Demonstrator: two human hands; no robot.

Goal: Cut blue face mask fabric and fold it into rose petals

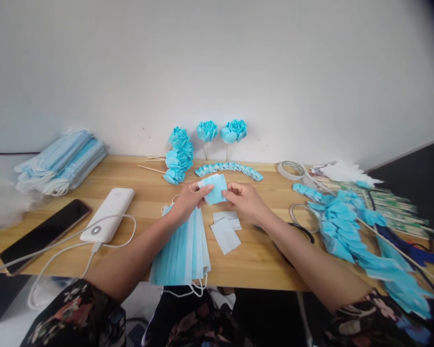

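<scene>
Both hands meet over the middle of the wooden table [137,166]. My left hand [190,198] and my right hand [243,199] each pinch a side of a small blue square of mask fabric [215,188], held just above the tabletop. Below my left hand lies a stack of blue face masks [183,250] hanging over the front edge. Two small white fabric squares [225,230] lie between my wrists.
Blue fabric roses on sticks [207,132] lean on the wall, with a row of folded blue petals [228,168] in front. A mask pile [62,161], phone [45,233] and cabled power bank [108,214] lie left. Tape rolls [292,169], scissors [301,230] and blue scraps [342,226] lie right.
</scene>
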